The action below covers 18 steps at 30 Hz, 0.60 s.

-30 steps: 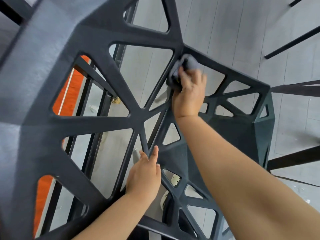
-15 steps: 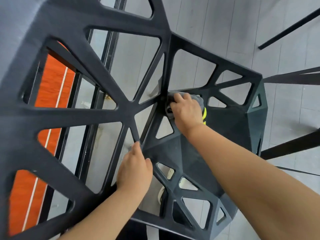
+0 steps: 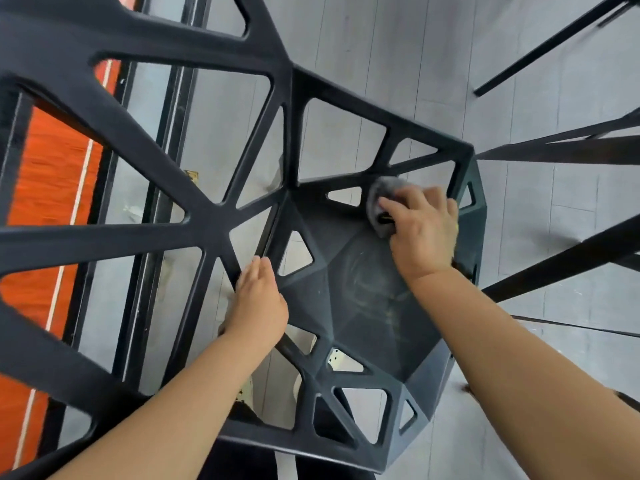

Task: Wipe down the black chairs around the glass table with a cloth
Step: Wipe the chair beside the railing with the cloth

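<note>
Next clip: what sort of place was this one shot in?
Probably an indoor dining or seating area; home or office, I cannot tell. A black cut-out chair, being wiped with a grey cloth, stands on grey plank floor, and more dark furniture legs angle in at the right.

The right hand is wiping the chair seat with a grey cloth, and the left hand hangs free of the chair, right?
Not quite: the head view shows the left hand resting on a strut of the black chair. The right hand does wipe the seat with the grey cloth.
</note>
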Each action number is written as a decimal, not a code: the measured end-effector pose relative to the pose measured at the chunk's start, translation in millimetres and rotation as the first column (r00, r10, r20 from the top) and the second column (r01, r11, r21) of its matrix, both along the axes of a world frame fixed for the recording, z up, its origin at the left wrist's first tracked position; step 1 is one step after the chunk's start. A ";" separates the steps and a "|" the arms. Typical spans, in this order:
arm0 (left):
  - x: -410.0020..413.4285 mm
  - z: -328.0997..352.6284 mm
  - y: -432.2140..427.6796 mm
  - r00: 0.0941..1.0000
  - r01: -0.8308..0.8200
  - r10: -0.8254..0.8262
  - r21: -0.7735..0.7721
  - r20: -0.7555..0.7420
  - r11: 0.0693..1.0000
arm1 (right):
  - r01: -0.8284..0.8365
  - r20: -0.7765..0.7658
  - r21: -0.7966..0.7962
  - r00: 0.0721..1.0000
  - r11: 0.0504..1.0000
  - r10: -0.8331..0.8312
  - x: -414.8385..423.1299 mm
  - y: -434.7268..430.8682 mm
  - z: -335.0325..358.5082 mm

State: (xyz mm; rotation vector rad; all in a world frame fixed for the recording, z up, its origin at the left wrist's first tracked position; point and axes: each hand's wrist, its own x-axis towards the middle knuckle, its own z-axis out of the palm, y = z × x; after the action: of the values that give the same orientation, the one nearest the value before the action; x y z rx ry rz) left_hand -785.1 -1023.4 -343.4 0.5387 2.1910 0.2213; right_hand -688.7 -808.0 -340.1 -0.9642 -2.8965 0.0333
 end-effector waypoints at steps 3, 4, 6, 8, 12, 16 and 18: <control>-7.3 -8.1 12.2 0.997 -0.032 0.035 -0.042 0.065 0.999 | -0.206 0.010 -0.108 0.978 0.972 0.209 -45.1 -12.9 -16.4; -10.8 -10.4 12.9 0.997 -0.032 0.035 -0.049 0.071 0.998 | -0.223 0.092 -0.170 0.966 0.960 0.240 -55.8 -20.7 -28.1; -18.9 -15.5 9.0 0.994 -0.036 0.041 -0.051 0.101 0.998 | -0.135 0.189 -0.266 0.964 0.955 0.189 -63.1 -37.3 -49.5; -24.3 -16.9 5.5 0.984 -0.082 0.092 -0.070 0.153 0.994 | -0.037 0.145 -0.307 0.986 0.951 0.086 -54.9 -50.5 -60.8; -25.0 -13.7 5.3 0.977 -0.124 0.142 -0.116 0.160 0.985 | -0.077 0.049 -0.294 0.994 0.953 0.096 -12.1 -87.9 -67.4; -24.1 -9.0 4.5 0.980 -0.091 0.110 -0.122 0.166 0.988 | -0.269 0.053 -0.430 0.945 0.862 0.322 50.2 -137.4 -58.8; -22.4 -6.4 4.1 0.984 -0.049 0.070 -0.130 0.165 0.990 | -0.359 0.052 -0.457 0.903 0.814 0.427 63.9 -138.8 -53.8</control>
State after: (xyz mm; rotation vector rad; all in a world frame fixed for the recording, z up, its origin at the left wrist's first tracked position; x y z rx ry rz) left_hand -807.4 -1019.3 -349.8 0.3702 2.0409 0.1535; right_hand -624.8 -946.8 -393.9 -0.3844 -3.2521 0.6997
